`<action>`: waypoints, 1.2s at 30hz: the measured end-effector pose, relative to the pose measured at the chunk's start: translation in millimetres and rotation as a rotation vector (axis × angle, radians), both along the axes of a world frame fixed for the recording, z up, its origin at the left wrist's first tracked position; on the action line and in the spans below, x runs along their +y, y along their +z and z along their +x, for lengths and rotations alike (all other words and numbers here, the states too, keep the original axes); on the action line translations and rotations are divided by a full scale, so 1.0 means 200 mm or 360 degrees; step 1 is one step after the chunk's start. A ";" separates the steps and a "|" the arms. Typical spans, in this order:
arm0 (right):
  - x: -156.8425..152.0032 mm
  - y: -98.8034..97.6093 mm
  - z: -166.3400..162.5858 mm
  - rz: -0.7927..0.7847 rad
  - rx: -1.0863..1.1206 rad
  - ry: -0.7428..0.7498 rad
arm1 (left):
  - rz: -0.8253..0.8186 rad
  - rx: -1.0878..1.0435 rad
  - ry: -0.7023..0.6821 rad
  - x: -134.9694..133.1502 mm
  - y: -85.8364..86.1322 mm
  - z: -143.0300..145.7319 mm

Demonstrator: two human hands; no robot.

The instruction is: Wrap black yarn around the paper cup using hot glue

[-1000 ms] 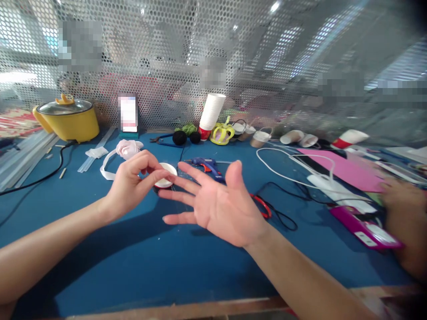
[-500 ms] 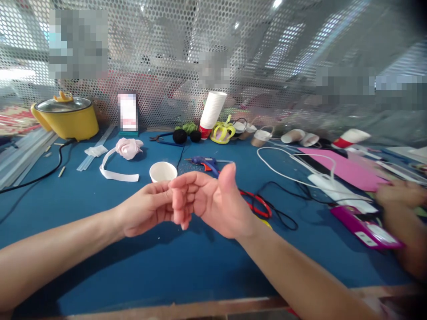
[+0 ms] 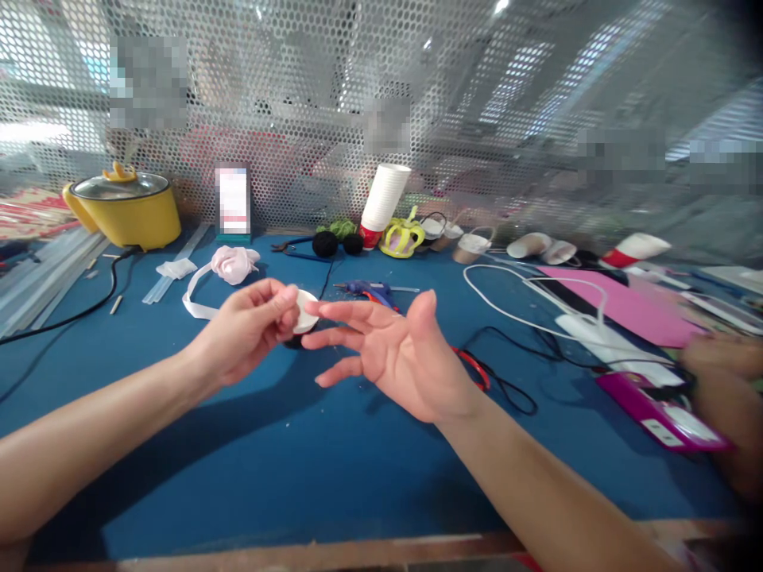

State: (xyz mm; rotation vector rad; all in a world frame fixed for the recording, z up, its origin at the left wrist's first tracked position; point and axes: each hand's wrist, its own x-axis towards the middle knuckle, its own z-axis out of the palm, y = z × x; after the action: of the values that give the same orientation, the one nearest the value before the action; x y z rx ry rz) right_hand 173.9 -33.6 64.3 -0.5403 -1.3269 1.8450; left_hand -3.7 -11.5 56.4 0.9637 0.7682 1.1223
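My left hand (image 3: 244, 330) hovers over the blue table (image 3: 298, 477) with thumb and fingertips pinched together; what they hold, if anything, is too small to make out. Right behind those fingertips stands a small white paper cup (image 3: 308, 314), partly hidden by them. My right hand (image 3: 396, 353) is palm up beside it, fingers spread and pointing toward the left hand, holding nothing. A blue glue gun (image 3: 370, 291) lies just beyond the right hand's fingers.
A pink fabric flower on a white ribbon (image 3: 231, 264) lies back left, near a yellow pot (image 3: 128, 208). A cup stack (image 3: 385, 199), a yellow crown (image 3: 402, 237) and black pompoms line the mesh wall. Red scissors (image 3: 474, 367), cables and a magenta box (image 3: 661, 413) lie right, by another person's hand (image 3: 718, 356).
Half a second ago my hands touched, the right fingers curled over the left fingertips. Now they have parted: the right fingers are spread and the left hand has risen in front of the cup.
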 end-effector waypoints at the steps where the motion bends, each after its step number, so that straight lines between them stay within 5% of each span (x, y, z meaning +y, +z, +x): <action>1: 0.00 -0.01 0.01 -0.0075 0.0023 0.0010 | 0.0103 -0.0020 0.0080 0.02 0.01 -0.01; 6: 0.02 -0.05 0.01 -0.0363 0.0076 0.0236 | 0.0343 0.0230 0.0116 0.04 0.02 -0.03; 12: 0.04 -0.06 -0.03 -0.0484 0.0030 0.0571 | 0.0445 0.0711 -0.0578 -0.04 -0.02 0.01; 18: 0.04 -0.04 -0.04 -0.0474 0.0009 0.0630 | 0.0468 0.0838 -0.0159 0.04 -0.06 -0.01; 22: 0.04 -0.05 -0.03 -0.0527 0.0021 0.0595 | 0.0575 0.0772 0.0372 0.09 0.01 -0.06; 31: 0.03 -0.14 -0.15 -0.0746 -0.0145 0.1003 | 0.1271 0.1203 -0.0112 -0.07 0.00 0.00; 34: 0.02 -0.10 -0.13 -0.0755 -0.0192 0.0981 | 0.1297 0.1130 0.0074 -0.01 0.03 -0.05; 36: 0.03 -0.06 -0.09 -0.0641 -0.0191 0.0744 | 0.1108 0.1148 0.0332 0.06 0.05 -0.10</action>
State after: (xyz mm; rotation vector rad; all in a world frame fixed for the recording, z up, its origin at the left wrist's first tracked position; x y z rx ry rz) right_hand 155.5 -28.4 51.9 -0.5883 -1.2332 2.5304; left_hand -23.7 0.5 65.6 1.9747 1.0914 1.2561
